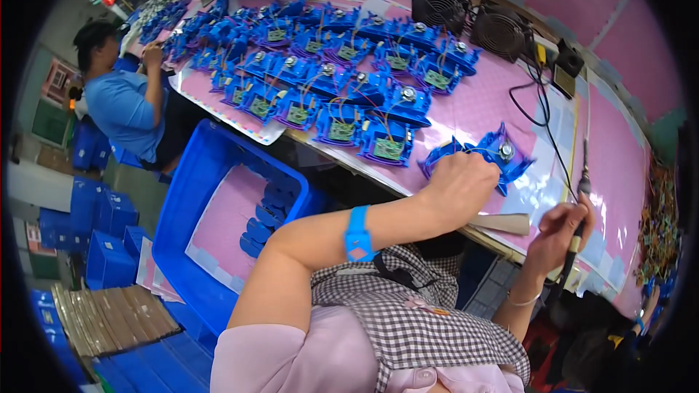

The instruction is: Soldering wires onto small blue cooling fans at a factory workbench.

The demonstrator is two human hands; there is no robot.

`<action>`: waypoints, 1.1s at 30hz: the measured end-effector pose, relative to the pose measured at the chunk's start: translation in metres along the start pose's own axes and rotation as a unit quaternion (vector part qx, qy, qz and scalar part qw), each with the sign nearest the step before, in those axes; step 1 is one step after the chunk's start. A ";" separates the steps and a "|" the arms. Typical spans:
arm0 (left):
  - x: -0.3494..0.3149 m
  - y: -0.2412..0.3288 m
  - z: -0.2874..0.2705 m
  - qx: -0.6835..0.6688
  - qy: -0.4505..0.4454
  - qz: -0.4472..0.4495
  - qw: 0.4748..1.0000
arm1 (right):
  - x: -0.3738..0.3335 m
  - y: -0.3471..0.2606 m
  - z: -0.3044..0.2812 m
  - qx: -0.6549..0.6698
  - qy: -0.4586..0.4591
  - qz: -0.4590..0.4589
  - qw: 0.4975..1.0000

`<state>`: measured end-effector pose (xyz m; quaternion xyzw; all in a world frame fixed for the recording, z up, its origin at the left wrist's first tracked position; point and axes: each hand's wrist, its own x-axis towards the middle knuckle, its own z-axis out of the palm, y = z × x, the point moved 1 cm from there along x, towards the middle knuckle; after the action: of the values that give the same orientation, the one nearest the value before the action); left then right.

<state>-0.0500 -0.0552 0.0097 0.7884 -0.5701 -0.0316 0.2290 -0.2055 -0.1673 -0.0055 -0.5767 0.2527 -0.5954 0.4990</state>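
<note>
A blue plastic housing (515,164) with a round metal part and thin wires lies on the pink bench top. My left hand (464,185), with a blue band on its wrist, is curled over the housing's left side; its fingertips are hidden behind the hand. To the right, my right hand (559,236) grips a soldering iron (574,241) by its handle. The iron's thin tip points up and away from me, apart from the housing. Left of my left hand stand rows of similar blue housings (386,147), several with green circuit boards and loose wires.
Two black fans (502,33) stand along the back wall, with black cables (542,113) trailing forward. A deep blue bin (178,247) holding dark blue pieces sits below the bench at left. Another person (124,102) works farther left. Bundled wires (659,225) hang at far right.
</note>
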 end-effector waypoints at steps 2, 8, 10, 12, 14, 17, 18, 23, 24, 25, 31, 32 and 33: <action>-0.019 -0.010 -0.044 -0.019 0.066 -0.015 0.998 | 0.002 -0.005 -0.005 0.001 0.006 -0.022 1.000; -0.053 -0.143 -0.141 0.168 0.234 -0.156 0.945 | -0.003 -0.011 -0.017 -0.010 0.014 -0.011 1.000; -0.065 -0.197 -0.158 0.265 0.201 -0.240 0.912 | -0.005 -0.009 -0.009 -0.019 -0.008 -0.004 1.000; -0.075 -0.253 -0.159 0.297 0.180 -0.260 0.901 | -0.008 -0.008 0.002 -0.020 -0.029 0.001 0.999; -0.077 -0.293 -0.153 0.330 0.164 -0.258 0.893 | -0.008 -0.009 0.013 -0.011 -0.056 0.020 0.998; -0.075 -0.308 -0.146 0.354 0.215 -0.179 0.892 | -0.010 -0.007 0.036 0.021 -0.083 0.031 0.996; -0.079 -0.303 -0.149 0.369 0.251 -0.182 0.876 | -0.011 -0.007 0.040 0.015 -0.095 0.039 0.995; -0.164 -0.241 -0.167 0.009 0.373 -0.303 0.877 | -0.004 -0.002 0.048 0.019 -0.092 0.000 0.996; -0.197 -0.250 -0.158 -0.136 0.373 -0.351 0.848 | -0.001 -0.004 0.047 0.027 -0.094 0.000 0.995; -0.228 -0.259 -0.140 -0.184 0.367 -0.449 0.794 | 0.001 -0.007 0.048 0.028 -0.104 -0.011 0.994; -0.381 -0.388 0.048 0.083 0.154 -0.610 0.773 | 0.000 -0.020 0.067 0.007 -0.102 -0.013 0.995; -0.392 -0.403 0.068 0.094 0.113 -0.635 0.758 | -0.005 -0.024 0.072 -0.013 -0.077 -0.025 0.997; -0.393 -0.408 0.083 0.090 0.109 -0.634 0.760 | -0.008 -0.027 0.069 -0.020 -0.067 -0.019 0.997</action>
<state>0.1479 0.3765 -0.3096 0.9849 0.0891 -0.0316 0.1449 -0.1505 -0.1310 0.0290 -0.6300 0.2190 -0.5598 0.4917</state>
